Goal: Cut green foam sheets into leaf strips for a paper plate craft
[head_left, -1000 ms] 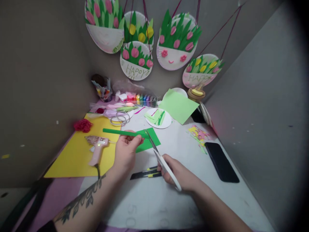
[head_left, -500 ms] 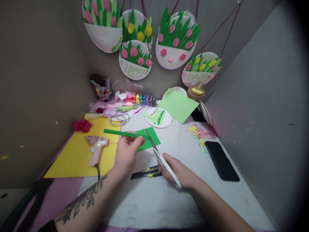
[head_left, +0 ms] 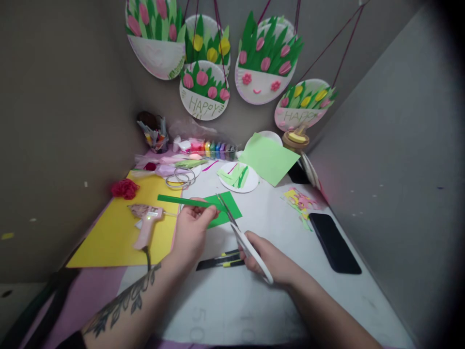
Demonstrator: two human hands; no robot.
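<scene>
My left hand (head_left: pixel 194 225) pinches a long narrow green paper strip (head_left: pixel 172 199) between thumb and fingers, and the strip points out to the left. My right hand (head_left: pixel 261 254) is wrapped round the handles of white scissors (head_left: pixel 250 247). The scissor blades reach up and left, close to the strip's right end beside my left thumb; whether they touch it I cannot tell. Under the strip and blades lies a green paper sheet (head_left: pixel 230 206). Just behind, a white paper plate (head_left: pixel 250 182) holds light and dark green paper pieces.
On the left, a pink glue gun (head_left: pixel 145 230) lies on yellow paper (head_left: pixel 105 237) near red yarn (head_left: pixel 124 189). Dark cutters (head_left: pixel 214 262) lie between my forearms. A black phone (head_left: pixel 334 242) and paper scraps (head_left: pixel 300 198) are at right. Decorated plates (head_left: pixel 267 87) hang behind.
</scene>
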